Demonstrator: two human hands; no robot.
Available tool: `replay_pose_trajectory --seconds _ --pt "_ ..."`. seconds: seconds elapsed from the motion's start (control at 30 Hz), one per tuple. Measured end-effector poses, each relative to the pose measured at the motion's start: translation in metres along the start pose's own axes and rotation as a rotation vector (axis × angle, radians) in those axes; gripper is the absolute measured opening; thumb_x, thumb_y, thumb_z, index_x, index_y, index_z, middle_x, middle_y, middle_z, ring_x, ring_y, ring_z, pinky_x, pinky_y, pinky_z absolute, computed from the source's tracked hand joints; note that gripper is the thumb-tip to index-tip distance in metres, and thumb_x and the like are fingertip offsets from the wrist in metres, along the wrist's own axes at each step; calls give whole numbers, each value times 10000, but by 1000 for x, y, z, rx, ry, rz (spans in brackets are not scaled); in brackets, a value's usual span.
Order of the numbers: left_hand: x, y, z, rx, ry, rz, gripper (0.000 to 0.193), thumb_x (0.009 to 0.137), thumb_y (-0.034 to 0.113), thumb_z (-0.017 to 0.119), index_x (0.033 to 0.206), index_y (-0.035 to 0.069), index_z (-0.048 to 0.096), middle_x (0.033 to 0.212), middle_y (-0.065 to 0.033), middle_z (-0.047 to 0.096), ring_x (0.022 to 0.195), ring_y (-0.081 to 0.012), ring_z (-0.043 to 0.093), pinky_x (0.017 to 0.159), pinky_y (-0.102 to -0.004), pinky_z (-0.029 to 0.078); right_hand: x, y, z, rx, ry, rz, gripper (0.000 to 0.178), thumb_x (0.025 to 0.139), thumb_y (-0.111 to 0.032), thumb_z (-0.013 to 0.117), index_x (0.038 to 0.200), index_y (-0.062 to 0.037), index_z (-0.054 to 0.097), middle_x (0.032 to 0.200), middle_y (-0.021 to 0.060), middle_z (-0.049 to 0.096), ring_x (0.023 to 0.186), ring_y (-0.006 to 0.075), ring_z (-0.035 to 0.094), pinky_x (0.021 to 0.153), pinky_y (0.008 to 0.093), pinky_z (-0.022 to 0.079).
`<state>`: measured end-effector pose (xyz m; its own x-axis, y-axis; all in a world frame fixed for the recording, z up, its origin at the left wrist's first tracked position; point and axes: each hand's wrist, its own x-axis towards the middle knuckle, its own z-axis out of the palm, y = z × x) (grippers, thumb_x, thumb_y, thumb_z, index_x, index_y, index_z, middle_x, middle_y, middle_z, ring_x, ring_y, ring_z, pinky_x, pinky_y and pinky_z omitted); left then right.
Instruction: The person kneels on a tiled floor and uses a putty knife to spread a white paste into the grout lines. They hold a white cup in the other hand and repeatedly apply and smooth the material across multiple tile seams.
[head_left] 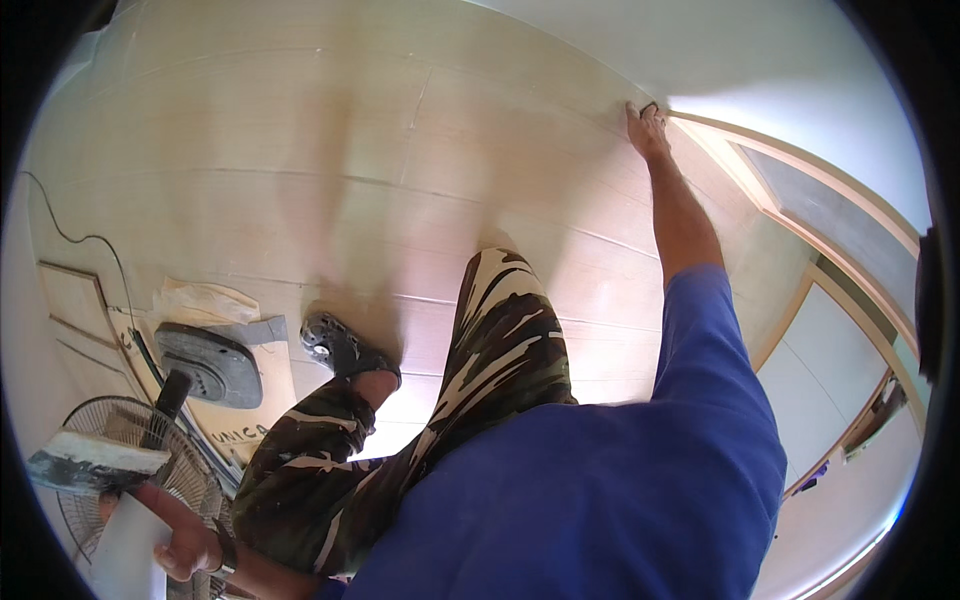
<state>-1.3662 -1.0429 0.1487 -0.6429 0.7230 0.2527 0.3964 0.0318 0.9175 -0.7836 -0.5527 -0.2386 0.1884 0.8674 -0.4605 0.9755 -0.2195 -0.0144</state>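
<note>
My right hand (648, 130) reaches far forward to where the pale wood-look floor (330, 180) meets the white wall (780, 60). Its fingers are shut on a small dark tool (650, 106) pressed at that joint. My left hand (185, 545) is low at the left edge and grips a white flat board (125, 555). A wide blade smeared with grey-white paste (90, 462) sits just above that board. I am kneeling, in camouflage trousers (500, 330) and a dark shoe (340, 348).
A standing fan with a wire grille (120, 425) and a grey round base (210, 365) is at the lower left, on cardboard (235, 425). A thin black cable (75, 238) runs across the floor. A wooden door frame (800, 190) curves along the right.
</note>
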Motion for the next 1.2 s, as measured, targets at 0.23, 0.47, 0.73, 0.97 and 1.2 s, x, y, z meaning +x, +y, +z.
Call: replay_pose_trajectory --seconds 0.23,0.47,0.73,0.97,1.2 --pt "-6 4 -17 169 67 52 728 665 362 582 1243 -49 421 1240 -173 451 1186 -316 389 1047 -430 236 -87 -219 77 14 325 -363 933 827 -597 420 1400 55 78 1471 245 51 1365 393 18 1083 525 43" --pt "-14 -1 -15 109 25 92 722 663 357 562 1233 -63 421 1221 -194 463 1179 -335 396 1036 -440 255 -114 -402 29 -76 39 -726 824 875 -524 366 1419 9 52 1488 198 42 1377 348 18 1082 550 48" --pt "-23 -2 -32 210 43 94 769 646 395 561 1243 -66 411 1247 -199 442 1189 -330 380 1038 -461 236 -70 -273 68 -171 206 -433 837 875 -562 328 1391 65 124 1473 230 82 1363 387 74 1059 587 84" --pt "-40 5 -41 252 110 3 841 595 544 600 1214 -1 436 1153 -150 437 1151 -322 391 1028 -452 282 -106 -376 100 73 298 -518 861 857 -564 353 1396 61 109 1482 220 50 1374 370 13 1081 536 28" --pt "-49 -2 -51 118 90 44 785 662 423 561 1267 -50 400 1295 -176 409 1246 -300 327 1043 -431 223 -107 -465 72 41 120 -892 805 860 -523 407 1420 -17 124 1503 133 66 1388 298 32 1086 520 54"
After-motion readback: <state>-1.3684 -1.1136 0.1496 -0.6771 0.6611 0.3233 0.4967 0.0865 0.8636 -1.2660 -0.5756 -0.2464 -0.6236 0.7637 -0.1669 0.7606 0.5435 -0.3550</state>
